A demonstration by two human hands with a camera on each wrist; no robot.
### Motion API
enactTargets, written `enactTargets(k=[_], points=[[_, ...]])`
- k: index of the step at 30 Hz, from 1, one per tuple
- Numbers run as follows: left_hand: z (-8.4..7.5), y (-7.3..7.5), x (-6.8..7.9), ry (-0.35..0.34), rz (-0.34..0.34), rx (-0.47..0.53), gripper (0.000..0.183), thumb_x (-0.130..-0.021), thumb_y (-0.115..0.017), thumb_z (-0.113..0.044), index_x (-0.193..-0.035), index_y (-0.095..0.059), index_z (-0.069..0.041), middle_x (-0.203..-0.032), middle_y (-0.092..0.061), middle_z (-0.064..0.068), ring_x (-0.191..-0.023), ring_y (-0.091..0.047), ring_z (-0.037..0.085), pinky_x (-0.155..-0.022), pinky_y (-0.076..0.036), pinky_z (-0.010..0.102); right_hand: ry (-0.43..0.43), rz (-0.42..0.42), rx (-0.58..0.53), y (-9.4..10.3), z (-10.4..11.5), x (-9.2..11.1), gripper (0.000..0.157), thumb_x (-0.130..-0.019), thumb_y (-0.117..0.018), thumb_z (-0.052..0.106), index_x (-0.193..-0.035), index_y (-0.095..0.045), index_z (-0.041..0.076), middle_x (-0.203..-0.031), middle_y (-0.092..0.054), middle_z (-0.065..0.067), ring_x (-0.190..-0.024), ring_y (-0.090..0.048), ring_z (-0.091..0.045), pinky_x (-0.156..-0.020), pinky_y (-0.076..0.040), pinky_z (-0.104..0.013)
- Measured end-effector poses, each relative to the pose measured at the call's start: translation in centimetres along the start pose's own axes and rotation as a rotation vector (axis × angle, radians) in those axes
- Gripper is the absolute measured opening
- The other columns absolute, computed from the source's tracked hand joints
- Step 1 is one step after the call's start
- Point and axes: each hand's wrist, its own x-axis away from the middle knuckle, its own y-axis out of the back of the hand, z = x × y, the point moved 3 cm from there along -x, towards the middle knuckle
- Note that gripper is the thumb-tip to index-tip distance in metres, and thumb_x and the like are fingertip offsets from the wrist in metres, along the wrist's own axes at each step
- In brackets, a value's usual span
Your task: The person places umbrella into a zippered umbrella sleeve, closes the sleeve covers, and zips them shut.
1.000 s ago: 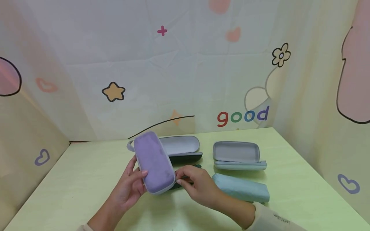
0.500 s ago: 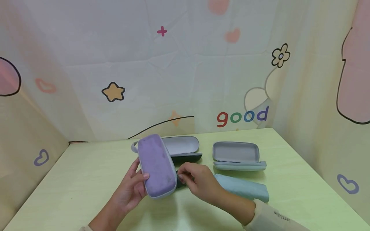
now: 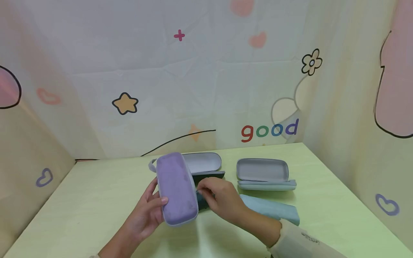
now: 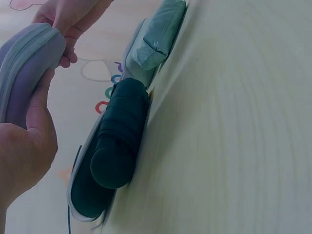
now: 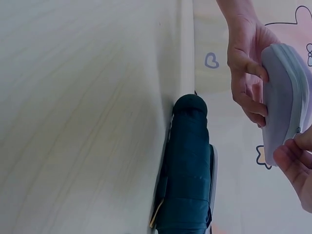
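Observation:
My left hand [image 3: 146,211] holds a closed purple zip case [image 3: 176,188] upright and slightly tilted, thumb on its front face. At the case's right edge, my right hand [image 3: 222,199] pinches the small zipper pull [image 5: 298,130]. A pale zipper band [image 4: 24,53] runs around the case's side, and a loop strap [image 3: 152,165] sticks out at its upper left. Below the hands, a dark teal folded umbrella [image 4: 119,131] lies on the table, mostly hidden in the head view by the case and right hand.
Behind the umbrella stands an unzipped dark case [image 3: 204,163] with grey lining. To its right is an unzipped light-blue case [image 3: 262,169], with a light-blue folded umbrella [image 3: 272,209] before it. A printed curtain [image 3: 180,89] backs the table [image 3: 96,200].
The purple case has shifted slightly right and down with my left hand. My right hand has moved from its lower right corner a little way up the right edge.

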Motion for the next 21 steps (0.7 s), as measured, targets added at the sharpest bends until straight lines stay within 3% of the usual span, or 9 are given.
enactTargets(k=[13, 21], points=[[0.5, -0.9, 0.2, -0.014, 0.071, -0.002, 0.072, -0.087, -0.05, 0.009, -0.147, -0.024, -0.023, -0.122, -0.059, 0.004, -0.097, -0.067, 0.022, -0.079, -0.057, 0.037, -0.029, -0.048, 0.011, 0.3, -0.4, -0.3, 0.014, -0.081, -0.07, -0.009, -0.083, -0.066, 0.005, -0.078, -0.063, 0.0, -0.065, -0.053, -0.006, -0.06, -0.047, -0.016], [0.7, -1.3, 0.3, 0.0, 0.069, -0.028, 0.076, -0.086, -0.052, 0.008, -0.148, -0.019, -0.021, -0.125, -0.057, 0.005, -0.1, -0.067, 0.023, -0.081, -0.056, 0.038, -0.067, -0.054, 0.008, 0.4, -0.6, -0.5, 0.015, -0.081, -0.071, -0.009, -0.084, -0.065, 0.004, -0.078, -0.064, -0.003, -0.065, -0.054, -0.007, -0.06, -0.048, -0.017]])
